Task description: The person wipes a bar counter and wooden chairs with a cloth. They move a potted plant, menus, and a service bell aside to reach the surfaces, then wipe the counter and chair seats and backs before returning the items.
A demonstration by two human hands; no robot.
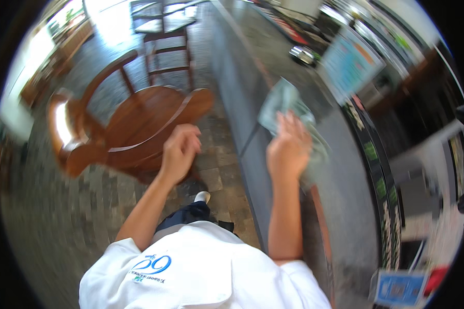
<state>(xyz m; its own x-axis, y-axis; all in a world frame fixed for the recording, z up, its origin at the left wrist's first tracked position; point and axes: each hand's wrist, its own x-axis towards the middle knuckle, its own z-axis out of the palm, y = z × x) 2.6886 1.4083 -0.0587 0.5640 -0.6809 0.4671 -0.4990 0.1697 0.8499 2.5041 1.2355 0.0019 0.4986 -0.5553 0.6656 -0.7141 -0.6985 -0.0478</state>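
Observation:
My right hand point(290, 148) lies over a pale green cloth point(284, 98) on the grey counter point(352, 170), near its edge on my side. Part of the cloth shows beyond the fingertips, and more trails out to the right of the palm. My left hand point(180, 152) is in the air to the left of the counter, its fingers loosely curled, with nothing visible in it. Below and beyond it stands a round-seated wooden chair point(139, 116) with a curved back and arms. Both hands are somewhat blurred.
A tall wooden chair point(170, 46) stands further along the counter. On the counter are a shiny metal object point(302, 55), a sign with writing point(350, 63) and a blue stand with a printed code point(400, 287). A dark patterned strip point(379, 170) runs along its far side. Stone tiles point(212, 166) cover the floor.

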